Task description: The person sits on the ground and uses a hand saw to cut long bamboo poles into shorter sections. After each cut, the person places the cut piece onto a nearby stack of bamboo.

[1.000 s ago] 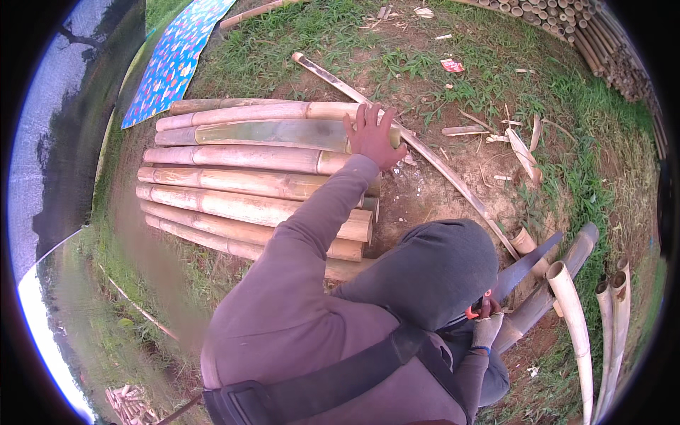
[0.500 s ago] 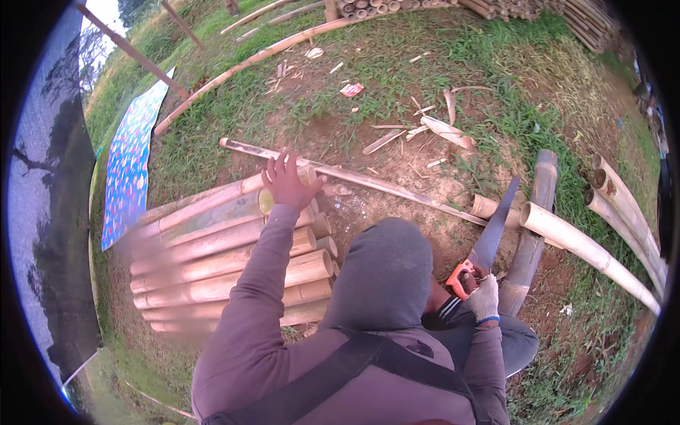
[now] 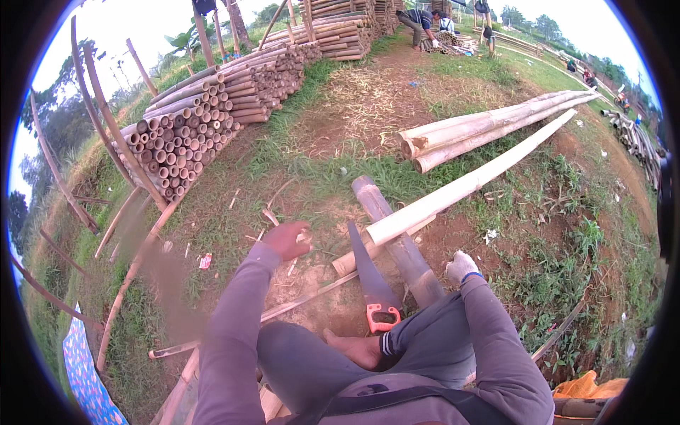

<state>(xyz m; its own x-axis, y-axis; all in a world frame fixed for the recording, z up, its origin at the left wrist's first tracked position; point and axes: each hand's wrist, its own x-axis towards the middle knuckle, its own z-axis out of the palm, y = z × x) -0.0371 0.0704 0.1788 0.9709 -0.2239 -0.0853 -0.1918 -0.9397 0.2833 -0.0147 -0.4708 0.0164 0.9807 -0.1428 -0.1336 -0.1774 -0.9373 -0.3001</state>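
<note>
My left hand [image 3: 287, 241], bare, is above the ground left of centre, thumb and fingers apart. A pale patch beside its fingertips is too small to make out. My right hand [image 3: 462, 266], in a whitish glove, hovers right of my knee, its fingers loosely bent and partly hidden, with nothing visible in them. Between my hands a handsaw [image 3: 370, 273] with an orange handle lies beside my bare foot [image 3: 358, 349]. A pale bamboo pole [image 3: 474, 177] rests across a thick grey bamboo log [image 3: 407, 251]. A short bamboo piece [image 3: 347, 263] sits near the saw blade.
A thin bamboo strip [image 3: 304, 301] lies before my legs. Stacked bamboo [image 3: 184, 149] stands at the far left. More poles [image 3: 496, 127] lie beyond the pale one. Cut bamboo pieces [image 3: 180, 386] are at my lower left. People [image 3: 421, 28] work far off.
The view has swung up and to the right. My right hand has let go of the handsaw, which now lies on the ground. My left hand has left the cut bamboo pieces.
</note>
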